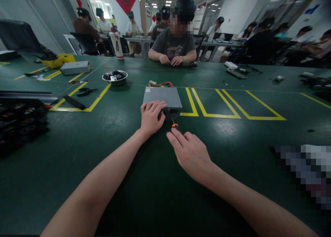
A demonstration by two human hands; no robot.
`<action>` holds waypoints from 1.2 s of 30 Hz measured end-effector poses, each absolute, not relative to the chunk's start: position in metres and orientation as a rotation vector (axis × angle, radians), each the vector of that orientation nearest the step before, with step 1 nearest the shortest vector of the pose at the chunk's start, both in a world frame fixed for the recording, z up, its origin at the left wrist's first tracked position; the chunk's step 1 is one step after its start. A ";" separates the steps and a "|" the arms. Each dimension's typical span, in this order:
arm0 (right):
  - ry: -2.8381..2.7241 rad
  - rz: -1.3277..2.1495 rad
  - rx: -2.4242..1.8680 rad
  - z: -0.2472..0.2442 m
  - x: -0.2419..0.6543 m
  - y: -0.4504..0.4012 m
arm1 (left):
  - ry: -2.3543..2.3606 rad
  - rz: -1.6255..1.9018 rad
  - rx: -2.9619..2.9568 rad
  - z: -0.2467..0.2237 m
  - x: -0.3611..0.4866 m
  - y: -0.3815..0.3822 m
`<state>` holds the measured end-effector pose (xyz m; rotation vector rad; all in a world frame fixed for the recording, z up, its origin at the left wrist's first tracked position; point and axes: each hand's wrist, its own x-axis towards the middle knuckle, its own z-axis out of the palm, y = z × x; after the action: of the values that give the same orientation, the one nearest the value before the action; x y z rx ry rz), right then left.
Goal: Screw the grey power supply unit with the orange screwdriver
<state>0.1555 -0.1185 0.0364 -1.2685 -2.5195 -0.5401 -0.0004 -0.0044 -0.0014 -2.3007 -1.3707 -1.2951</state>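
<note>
Box (162,95) of grey metal, clasped by left hand (152,117); right hand (192,153) grips seemingly plastic-handled screwdriver (175,126)

PSU box (162,96) sits on table (116,195), ctr of frame; cables (165,85) just behind it, screwdriver (174,126) in front. Bowl (123,79) w/ small parts (113,76) in it is upper L of ctr, bottle (117,47) behind. 2nd box (74,68) lies farther L, tray (51,62) just behind that. Phone (236,74) lies upper R; tape outlines (219,116) lie R of ctr.
</note>
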 end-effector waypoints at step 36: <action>-2.406 -0.490 -1.285 0.037 0.158 -0.114 | -1.354 -1.286 -2.286 -0.002 0.000 -0.004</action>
<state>0.1584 -0.1139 0.0374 -1.2848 -2.4062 -0.4901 0.0001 -0.0043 -0.0020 -2.2855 -1.3544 -1.2858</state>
